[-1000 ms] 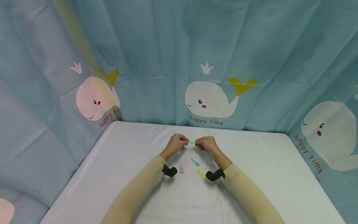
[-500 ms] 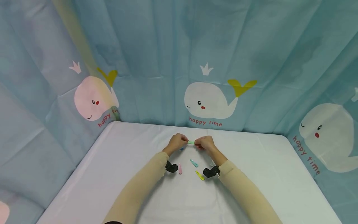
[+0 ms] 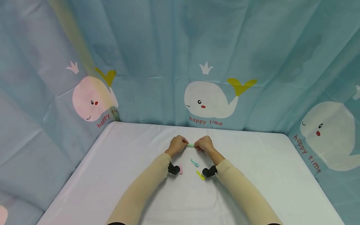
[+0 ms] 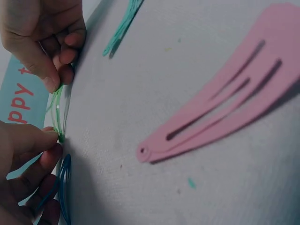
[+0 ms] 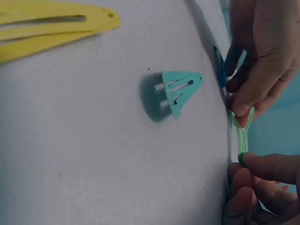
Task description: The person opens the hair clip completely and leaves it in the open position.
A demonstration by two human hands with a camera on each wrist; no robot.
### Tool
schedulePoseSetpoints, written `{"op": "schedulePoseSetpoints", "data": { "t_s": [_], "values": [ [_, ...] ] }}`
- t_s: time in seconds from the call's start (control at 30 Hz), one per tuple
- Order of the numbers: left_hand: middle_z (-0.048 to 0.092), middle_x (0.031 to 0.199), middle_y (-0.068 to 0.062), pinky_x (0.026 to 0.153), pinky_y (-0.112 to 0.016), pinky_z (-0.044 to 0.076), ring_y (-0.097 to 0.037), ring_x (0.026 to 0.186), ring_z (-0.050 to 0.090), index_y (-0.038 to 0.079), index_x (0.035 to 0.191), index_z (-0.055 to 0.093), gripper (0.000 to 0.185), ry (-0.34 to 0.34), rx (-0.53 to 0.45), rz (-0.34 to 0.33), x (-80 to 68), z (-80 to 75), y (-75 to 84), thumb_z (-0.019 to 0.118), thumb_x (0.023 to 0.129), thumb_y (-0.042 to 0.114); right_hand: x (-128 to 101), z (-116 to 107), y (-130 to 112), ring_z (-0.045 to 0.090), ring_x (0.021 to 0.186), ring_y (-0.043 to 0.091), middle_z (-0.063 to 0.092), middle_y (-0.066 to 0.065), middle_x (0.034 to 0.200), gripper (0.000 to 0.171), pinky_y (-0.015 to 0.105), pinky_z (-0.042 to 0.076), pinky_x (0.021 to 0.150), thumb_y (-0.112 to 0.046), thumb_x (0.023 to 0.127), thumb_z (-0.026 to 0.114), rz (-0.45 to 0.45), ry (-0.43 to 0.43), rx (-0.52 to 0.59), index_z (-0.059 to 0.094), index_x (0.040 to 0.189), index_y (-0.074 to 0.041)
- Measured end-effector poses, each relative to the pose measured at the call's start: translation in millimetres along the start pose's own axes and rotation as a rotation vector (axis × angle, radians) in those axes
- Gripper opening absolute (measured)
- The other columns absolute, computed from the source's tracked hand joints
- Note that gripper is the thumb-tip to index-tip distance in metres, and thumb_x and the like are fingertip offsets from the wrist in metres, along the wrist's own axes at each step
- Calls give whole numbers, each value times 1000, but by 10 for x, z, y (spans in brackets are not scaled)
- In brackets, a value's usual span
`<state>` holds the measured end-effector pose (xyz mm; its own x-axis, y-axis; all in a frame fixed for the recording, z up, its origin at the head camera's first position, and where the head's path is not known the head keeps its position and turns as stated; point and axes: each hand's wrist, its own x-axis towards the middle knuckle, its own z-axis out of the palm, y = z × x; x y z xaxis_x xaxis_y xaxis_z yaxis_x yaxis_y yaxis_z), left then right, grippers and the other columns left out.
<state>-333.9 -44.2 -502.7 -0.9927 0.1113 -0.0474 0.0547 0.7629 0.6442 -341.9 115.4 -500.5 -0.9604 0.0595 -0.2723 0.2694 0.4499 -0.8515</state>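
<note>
Both hands meet over a light green snap hair clip (image 3: 191, 145) near the back of the white table. My left hand (image 3: 177, 144) pinches one end between thumb and finger; my right hand (image 3: 204, 144) pinches the other. In the right wrist view the green clip (image 5: 240, 133) has its two leaves spread apart toward the left hand's fingertips. A blue hair clip (image 4: 66, 190) lies by the left hand's fingers, hidden behind that hand in the head view. Nearer me are a pink clip (image 3: 181, 169), a teal clip (image 3: 194, 162) and a yellow clip (image 3: 200, 175).
A whitish clip (image 3: 212, 163) shows partly behind the right wrist. Black wrist cameras sit low over the table, the right one (image 3: 209, 171) close beside the yellow clip. A blue curtain (image 3: 157, 100) with printed whales hangs along the table's back edge.
The hands have come slightly nearer and a little left, still holding the green clip. The blue clip has passed out of sight behind the left hand in the head view.
</note>
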Motion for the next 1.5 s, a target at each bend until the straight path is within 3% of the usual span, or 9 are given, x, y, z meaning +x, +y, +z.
{"op": "schedulePoseSetpoints", "data": {
  "t_s": [0.17, 0.37, 0.6, 0.87, 1.17, 1.5],
  "values": [
    [71, 87, -6, 81, -33, 49, -18, 82, 60, 7, 85, 76, 8, 4, 14, 4, 5, -14, -26, 68, 88, 10, 2, 17, -25, 53, 48, 11, 63, 5, 56, 7, 23, 42, 45, -1, 78, 70, -18, 1, -40, 73, 78, 5],
    [72, 92, -5, 82, -34, 50, -18, 85, 59, 8, 90, 76, 11, 58, -72, -19, -100, -47, -48, 65, 91, 10, -48, -46, 2, 54, 51, 10, 62, 1, 57, 9, 22, 44, 49, -3, 79, 70, -45, 4, -47, 73, 80, 5],
    [74, 92, -7, 73, -33, 51, -18, 80, 64, 6, 95, 76, 13, 167, -170, 73, -313, -143, -47, 65, 92, 12, -123, -170, 17, 53, 56, 10, 66, 3, 64, 9, 22, 44, 52, -5, 82, 70, -105, -36, -89, 75, 81, 3],
    [74, 92, -7, 71, -27, 50, -15, 80, 64, 5, 98, 75, 14, 82, -233, 84, -540, -227, -66, 66, 91, 14, -326, -234, -32, 56, 61, 12, 69, 5, 72, 12, 24, 47, 56, -10, 86, 69, -149, -107, -143, 76, 86, 0],
    [74, 90, -6, 68, -26, 49, -13, 78, 63, 7, 93, 75, 10, 30, -190, 112, -770, -253, -218, 68, 89, 12, -618, -126, -21, 58, 63, 14, 69, 3, 73, 10, 26, 47, 58, -12, 88, 70, -178, -152, -115, 75, 87, -3],
    [72, 89, -4, 64, -26, 46, -12, 73, 58, 8, 96, 74, 11, 20, -174, 29, -836, -425, -355, 69, 89, 13, -846, 23, 16, 55, 62, 12, 68, 2, 71, 8, 24, 45, 57, -11, 85, 72, -247, -204, -137, 75, 86, -4]
  ]
}}
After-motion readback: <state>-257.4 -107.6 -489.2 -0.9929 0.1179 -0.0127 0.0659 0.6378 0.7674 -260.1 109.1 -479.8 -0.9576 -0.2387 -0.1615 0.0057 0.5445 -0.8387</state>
